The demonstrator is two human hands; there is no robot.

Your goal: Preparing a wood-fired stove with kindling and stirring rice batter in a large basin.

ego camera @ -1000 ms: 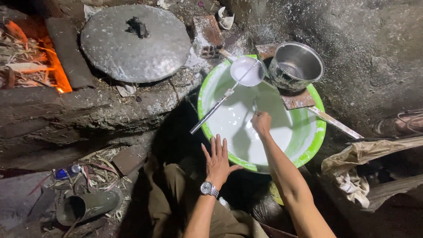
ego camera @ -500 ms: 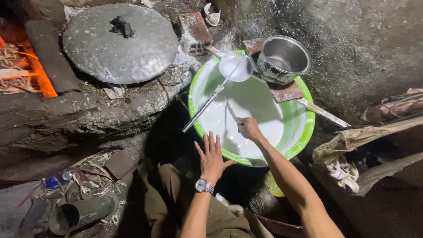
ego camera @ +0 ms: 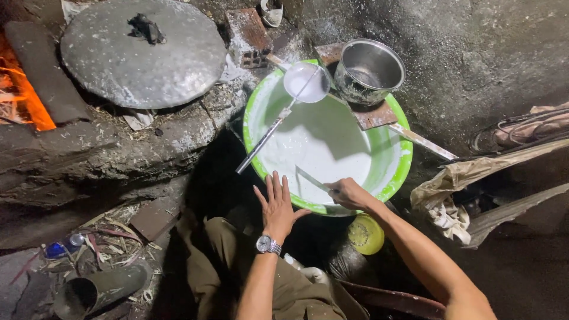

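- At the near rim of the green basin [ego camera: 405, 169], the right hand [ego camera: 349, 193] is closed on a thin flat stick [ego camera: 313, 179] whose far end dips into the white batter [ego camera: 323, 148]. Half a second ago this hand was further in over the batter; it has drawn back to the near edge.
- The left hand [ego camera: 277, 207] lies open, fingers spread, its fingertips at the basin's near rim, just left of the right hand; a wristwatch [ego camera: 268, 244] sits on its wrist. It has held about the same place.
- A ladle [ego camera: 306, 82] rests across the basin's far left rim, its bowl full of batter and its handle slanting down over the left edge, unmoved.
- A metal pot [ego camera: 368, 72] stands on a board [ego camera: 374, 115] laid over the far right rim.
- To the left, a round grey lid [ego camera: 142, 53] covers a clay stove, with fire [ego camera: 26, 95] glowing at the far left edge.
- Rough, batter-spattered ground and a dark stone wall surround it all; a yellow lid [ego camera: 365, 234] lies under the right forearm.
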